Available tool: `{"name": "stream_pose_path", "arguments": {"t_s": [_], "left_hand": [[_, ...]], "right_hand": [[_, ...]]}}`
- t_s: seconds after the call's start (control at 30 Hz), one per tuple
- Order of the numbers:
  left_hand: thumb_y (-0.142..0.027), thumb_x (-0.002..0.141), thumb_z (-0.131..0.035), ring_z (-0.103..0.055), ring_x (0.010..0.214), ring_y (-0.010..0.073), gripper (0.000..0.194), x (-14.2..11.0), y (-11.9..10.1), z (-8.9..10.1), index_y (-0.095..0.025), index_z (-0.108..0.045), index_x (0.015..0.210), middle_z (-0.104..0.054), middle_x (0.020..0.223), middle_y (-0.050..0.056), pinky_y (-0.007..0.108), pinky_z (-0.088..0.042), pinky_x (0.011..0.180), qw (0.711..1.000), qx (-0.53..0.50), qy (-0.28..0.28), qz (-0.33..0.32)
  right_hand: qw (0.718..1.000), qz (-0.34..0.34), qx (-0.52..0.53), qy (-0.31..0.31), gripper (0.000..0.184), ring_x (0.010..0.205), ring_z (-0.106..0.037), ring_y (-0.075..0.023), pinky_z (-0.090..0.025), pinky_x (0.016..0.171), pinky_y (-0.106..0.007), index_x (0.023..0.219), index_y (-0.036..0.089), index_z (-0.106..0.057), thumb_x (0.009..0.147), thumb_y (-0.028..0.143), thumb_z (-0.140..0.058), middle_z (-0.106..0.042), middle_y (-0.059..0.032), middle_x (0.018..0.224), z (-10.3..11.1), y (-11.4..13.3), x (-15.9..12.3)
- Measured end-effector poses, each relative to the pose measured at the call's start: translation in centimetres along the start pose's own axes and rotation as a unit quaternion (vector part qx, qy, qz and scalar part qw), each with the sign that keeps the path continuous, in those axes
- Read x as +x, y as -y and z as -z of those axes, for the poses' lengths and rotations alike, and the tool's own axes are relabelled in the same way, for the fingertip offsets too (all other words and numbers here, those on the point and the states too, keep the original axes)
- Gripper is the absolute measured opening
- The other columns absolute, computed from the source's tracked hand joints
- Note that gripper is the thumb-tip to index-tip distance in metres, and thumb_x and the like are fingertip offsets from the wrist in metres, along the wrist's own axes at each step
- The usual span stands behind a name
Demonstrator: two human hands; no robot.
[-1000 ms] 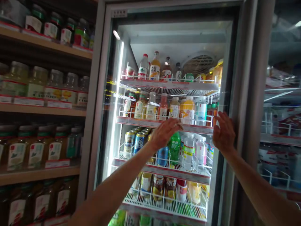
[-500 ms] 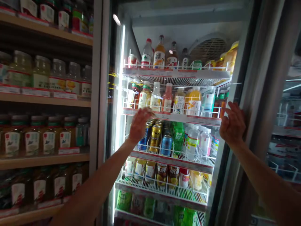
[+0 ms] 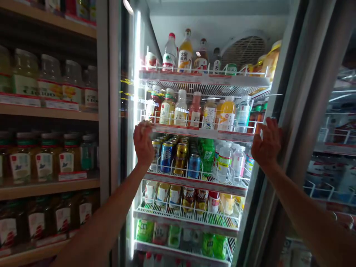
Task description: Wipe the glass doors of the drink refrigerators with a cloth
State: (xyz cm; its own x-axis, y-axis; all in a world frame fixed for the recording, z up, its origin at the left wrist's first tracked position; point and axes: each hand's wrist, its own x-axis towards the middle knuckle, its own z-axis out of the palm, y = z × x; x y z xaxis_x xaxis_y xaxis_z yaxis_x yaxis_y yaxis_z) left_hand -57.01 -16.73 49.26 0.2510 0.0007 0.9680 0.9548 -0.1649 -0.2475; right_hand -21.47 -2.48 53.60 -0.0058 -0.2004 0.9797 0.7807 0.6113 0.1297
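My left hand (image 3: 144,146) is raised before the left side of a lit drinks fridge, level with the second shelf (image 3: 194,131). Its fingers pinch together at something small and pale that I cannot make out. Near the right frame of the fridge door (image 3: 289,107), my right hand (image 3: 267,144) has its fingers apart and nothing visible in them; whether it touches the glass I cannot tell. Behind the hands stand a clear-capped pale bottle (image 3: 181,109), a pink bottle (image 3: 195,111) and an orange juice bottle (image 3: 227,115). Below them are a blue can (image 3: 166,157) and a gold can (image 3: 181,159).
Wooden shelves (image 3: 50,113) with jars and bottles run along the left. A bright light strip (image 3: 136,122) edges the fridge. Lower racks hold green packs (image 3: 144,230) and brown cans (image 3: 188,200). Another glass-fronted fridge (image 3: 330,148) stands at right.
My left hand has moved left, from before the middle bottles to the fridge's left edge. The right hand stays near the door frame, and the view has shifted slightly.
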Motion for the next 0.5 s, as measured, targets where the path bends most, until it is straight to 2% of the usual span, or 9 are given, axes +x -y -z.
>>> {"name": "stream_pose_path", "arguments": {"t_s": [0.07, 0.1, 0.13, 0.2, 0.27, 0.3, 0.4, 0.47, 0.5], "left_hand": [[-0.008, 0.090, -0.025, -0.010, 0.139, 0.0217, 0.054, -0.1, -0.3, -0.6, -0.022, -0.016, 0.141, -0.018, 0.149, 0.005, 0.050, -0.019, 0.114, 0.996, 0.008, -0.076, 0.045], [-0.008, 0.089, -0.028, -0.012, 0.139, 0.0210, 0.054, -0.4, -1.5, -1.4, -0.025, -0.021, 0.140, -0.020, 0.149, 0.004, 0.048, -0.023, 0.113, 0.995, 0.012, -0.088, 0.038], [-0.009, 0.088, -0.032, -0.016, 0.138, 0.0200, 0.053, -0.7, -2.9, -2.2, -0.028, -0.026, 0.138, -0.024, 0.147, 0.002, 0.045, -0.028, 0.112, 0.997, 0.008, -0.070, 0.010], [-0.010, 0.086, -0.039, -0.025, 0.135, 0.0183, 0.052, -1.7, -5.3, -3.4, -0.030, -0.035, 0.134, -0.037, 0.141, 0.001, 0.038, -0.036, 0.107, 0.996, -0.011, 0.013, -0.084], [-0.012, 0.086, -0.042, -0.029, 0.133, 0.0183, 0.049, -2.6, -5.6, -3.4, -0.031, -0.039, 0.131, -0.043, 0.137, 0.002, 0.037, -0.038, 0.106, 0.990, -0.018, 0.062, -0.125], [-0.012, 0.086, -0.042, -0.030, 0.133, 0.0183, 0.048, -2.9, -4.7, -2.9, -0.031, -0.041, 0.129, -0.044, 0.136, 0.001, 0.038, -0.037, 0.106, 0.994, -0.010, 0.048, -0.100], [-0.010, 0.087, -0.038, -0.026, 0.135, 0.0201, 0.048, -3.0, -0.9, -0.9, -0.028, -0.038, 0.131, -0.033, 0.143, 0.003, 0.044, -0.031, 0.109, 0.996, 0.032, -0.074, 0.046], [-0.008, 0.087, -0.035, -0.019, 0.137, 0.0225, 0.049, -3.0, -0.3, -0.6, -0.023, -0.034, 0.134, -0.020, 0.148, 0.006, 0.047, -0.027, 0.111, 0.988, 0.041, -0.120, 0.091], [-0.008, 0.087, -0.035, -0.019, 0.137, 0.0223, 0.050, -3.1, -1.1, -0.8, -0.023, -0.034, 0.134, -0.020, 0.149, 0.006, 0.046, -0.028, 0.111, 0.988, 0.038, -0.120, 0.086]], "right_hand": [[1.000, -0.002, 0.000, 0.002, 0.041, 0.131, -0.035, -0.0276, -0.028, 0.105, -0.048, 0.124, 0.017, -0.049, 0.088, 0.030, -0.035, -0.045, -0.0129, 0.136, -0.1, 0.2, 0.0], [1.000, 0.001, 0.002, 0.002, 0.042, 0.131, -0.035, -0.0280, -0.028, 0.105, -0.048, 0.124, 0.017, -0.049, 0.088, 0.030, -0.034, -0.045, -0.0130, 0.137, -0.1, 0.2, -0.1], [1.000, 0.004, 0.004, 0.002, 0.042, 0.131, -0.035, -0.0282, -0.028, 0.105, -0.049, 0.124, 0.017, -0.049, 0.088, 0.030, -0.034, -0.044, -0.0131, 0.137, 0.0, 0.2, -0.1], [1.000, 0.009, 0.008, -0.002, 0.041, 0.131, -0.035, -0.0282, -0.028, 0.105, -0.049, 0.123, 0.017, -0.050, 0.088, 0.030, -0.033, -0.045, -0.0135, 0.136, 0.1, 0.1, -0.1], [1.000, 0.013, 0.008, -0.002, 0.040, 0.131, -0.036, -0.0276, -0.029, 0.104, -0.048, 0.121, 0.017, -0.051, 0.088, 0.030, -0.033, -0.046, -0.0137, 0.136, 0.1, -0.3, 0.1], [1.000, 0.012, 0.005, 0.000, 0.040, 0.131, -0.036, -0.0272, -0.029, 0.104, -0.047, 0.121, 0.017, -0.052, 0.088, 0.030, -0.033, -0.046, -0.0138, 0.135, 0.2, -0.5, 0.2], [1.000, -0.002, -0.013, 0.017, 0.041, 0.132, -0.033, -0.0262, -0.028, 0.105, -0.047, 0.123, 0.016, -0.050, 0.089, 0.032, -0.033, -0.044, -0.0140, 0.137, 0.1, 0.0, 0.1], [0.999, -0.018, -0.025, 0.029, 0.044, 0.135, -0.028, -0.0265, -0.024, 0.107, -0.050, 0.128, 0.016, -0.045, 0.089, 0.034, -0.035, -0.038, -0.0142, 0.141, 0.1, 1.6, -0.7], [0.999, -0.016, -0.024, 0.040, 0.046, 0.136, -0.026, -0.0266, -0.021, 0.107, -0.051, 0.130, 0.017, -0.042, 0.088, 0.035, -0.036, -0.034, -0.0135, 0.143, 0.0, 2.7, -1.4]]}}
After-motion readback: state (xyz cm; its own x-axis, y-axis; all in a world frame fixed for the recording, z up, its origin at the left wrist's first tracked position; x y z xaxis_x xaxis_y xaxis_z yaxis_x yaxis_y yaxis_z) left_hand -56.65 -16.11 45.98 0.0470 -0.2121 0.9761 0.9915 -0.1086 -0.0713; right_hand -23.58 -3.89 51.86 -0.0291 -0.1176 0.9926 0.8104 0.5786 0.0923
